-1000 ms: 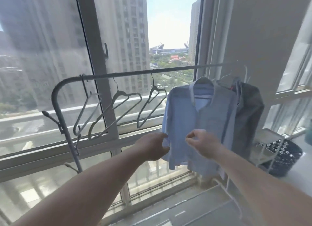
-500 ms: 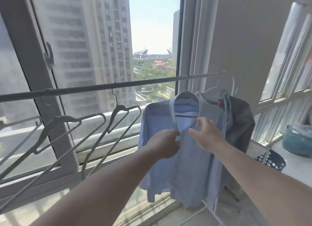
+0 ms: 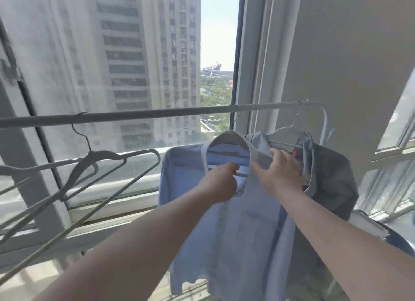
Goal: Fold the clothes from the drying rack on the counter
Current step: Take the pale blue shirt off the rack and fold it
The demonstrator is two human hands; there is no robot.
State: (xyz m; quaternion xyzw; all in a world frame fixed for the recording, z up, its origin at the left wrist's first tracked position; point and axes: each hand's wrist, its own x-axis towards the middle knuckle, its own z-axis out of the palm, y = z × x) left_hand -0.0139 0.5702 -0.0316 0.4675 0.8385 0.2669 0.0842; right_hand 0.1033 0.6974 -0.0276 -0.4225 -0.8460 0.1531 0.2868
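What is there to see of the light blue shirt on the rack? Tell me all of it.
The light blue shirt is a thin woven-looking button-front with a paler collar band, hanging on a hanger from the grey rail, front toward the camera. Its neck is open and the front hangs loose and creased. The left hand is curled at the left edge of the opening near the hanger bar; the right hand lies with spread fingers on the right collar and shoulder. A dark grey garment hangs right behind it, touching.
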